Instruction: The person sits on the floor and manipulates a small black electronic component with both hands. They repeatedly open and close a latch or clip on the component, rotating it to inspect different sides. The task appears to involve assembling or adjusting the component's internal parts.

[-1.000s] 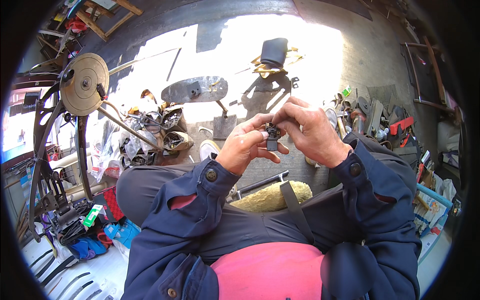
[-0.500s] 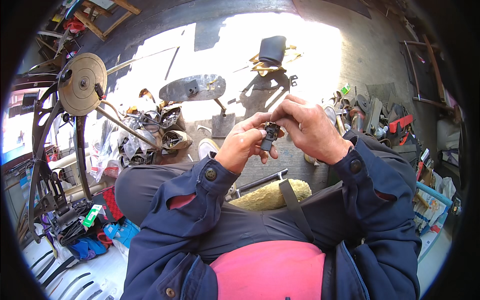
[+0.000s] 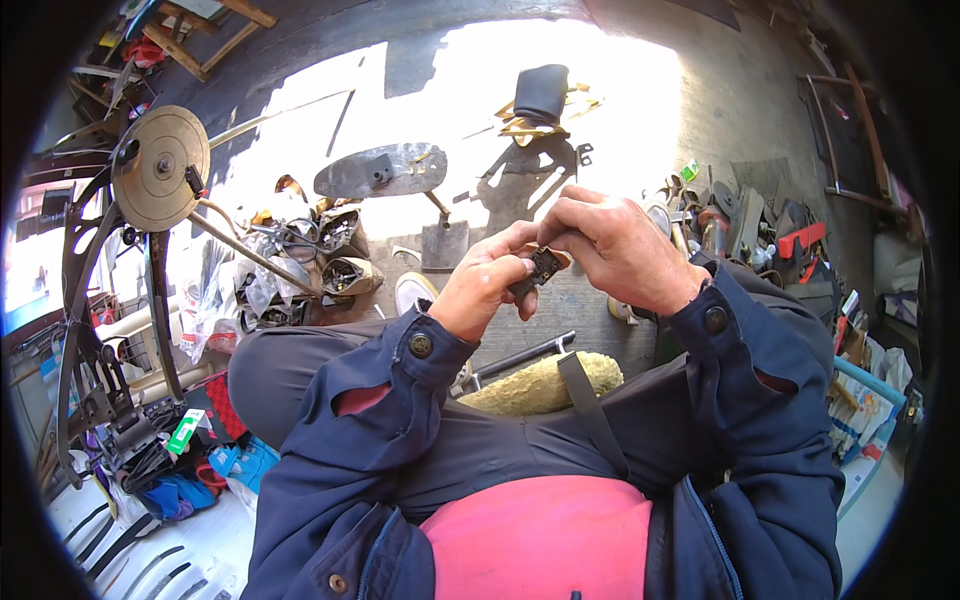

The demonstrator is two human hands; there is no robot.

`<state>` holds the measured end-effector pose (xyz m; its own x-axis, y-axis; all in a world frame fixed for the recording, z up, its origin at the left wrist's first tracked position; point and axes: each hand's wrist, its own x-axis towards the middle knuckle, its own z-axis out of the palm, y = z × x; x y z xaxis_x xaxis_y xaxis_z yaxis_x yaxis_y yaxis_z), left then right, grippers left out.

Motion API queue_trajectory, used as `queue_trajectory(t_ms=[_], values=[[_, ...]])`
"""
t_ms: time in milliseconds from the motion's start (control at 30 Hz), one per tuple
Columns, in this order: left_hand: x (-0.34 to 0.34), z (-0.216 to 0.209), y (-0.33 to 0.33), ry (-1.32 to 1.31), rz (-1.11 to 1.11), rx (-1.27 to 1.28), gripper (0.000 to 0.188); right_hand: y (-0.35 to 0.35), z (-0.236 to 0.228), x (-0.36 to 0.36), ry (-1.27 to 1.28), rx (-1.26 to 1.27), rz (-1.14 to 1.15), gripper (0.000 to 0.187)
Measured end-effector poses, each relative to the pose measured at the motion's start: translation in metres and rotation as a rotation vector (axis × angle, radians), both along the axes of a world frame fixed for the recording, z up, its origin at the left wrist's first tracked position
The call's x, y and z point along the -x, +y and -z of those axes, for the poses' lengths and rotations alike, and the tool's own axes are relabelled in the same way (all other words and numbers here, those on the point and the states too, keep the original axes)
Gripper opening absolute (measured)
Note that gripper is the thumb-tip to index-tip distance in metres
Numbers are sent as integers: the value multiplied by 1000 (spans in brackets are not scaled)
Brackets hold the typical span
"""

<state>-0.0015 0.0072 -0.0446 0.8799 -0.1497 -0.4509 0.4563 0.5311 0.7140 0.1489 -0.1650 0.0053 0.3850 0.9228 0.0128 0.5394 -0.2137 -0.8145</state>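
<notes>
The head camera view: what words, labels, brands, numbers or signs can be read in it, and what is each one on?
No text is clear enough to quote.
Green-and-white label, lower left: too small to read.
Green-and-white packet, upper right: too small to read.
Left cuff button: patterned, no legible letters.
Small black part in the left hand: no readable marking.

Navy jacket (image 3: 340,485) over a pink shirt (image 3: 540,535), dark grey trousers (image 3: 290,370)
Round buttons (image 3: 420,344) on frayed cuffs (image 3: 446,354); sleeve slits (image 3: 362,400) showing pinkish red; blue zip (image 3: 712,537) along the front; pale shoe (image 3: 413,290).
</notes>
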Motion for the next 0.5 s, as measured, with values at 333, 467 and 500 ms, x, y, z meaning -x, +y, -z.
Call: queue_trajectory(t_ms=[333, 467, 500], values=[[0, -3, -1, 36, -23, 15, 54, 0, 2, 4, 36, 65, 45, 9], [0, -1, -1, 22, -14, -9, 54, 0, 4, 6, 25, 56, 62, 9], [0, -1, -1, 17, -13, -12, 54, -1, 4, 7, 30, 53, 66, 10]])
